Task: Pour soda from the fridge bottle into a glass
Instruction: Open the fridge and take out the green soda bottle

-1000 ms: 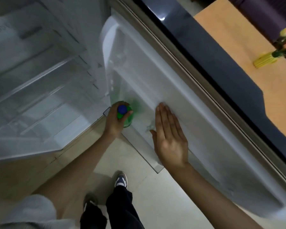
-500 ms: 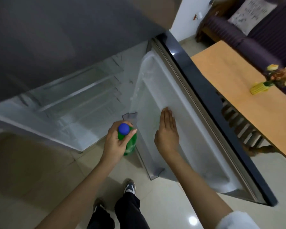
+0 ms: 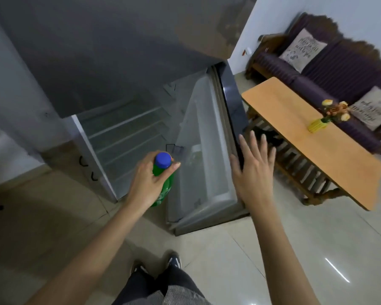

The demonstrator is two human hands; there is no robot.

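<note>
1. The green soda bottle (image 3: 163,188) with its blue cap (image 3: 162,160) on stands upright in my left hand (image 3: 149,182), gripped round the neck.
2. It hangs above the floor, before the open fridge (image 3: 128,130), beside the door (image 3: 204,150).

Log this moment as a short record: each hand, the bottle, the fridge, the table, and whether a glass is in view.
left hand: gripping the green soda bottle around its neck
bottle: upright, blue cap on, held out in front of the open fridge
right hand: open, fingers spread, at the outer edge of the fridge door, holding nothing
fridge door: open
fridge shelves: nothing visible on them
wooden table: right of the door, carrying a yellow vase of flowers
glass: none in view
</note>
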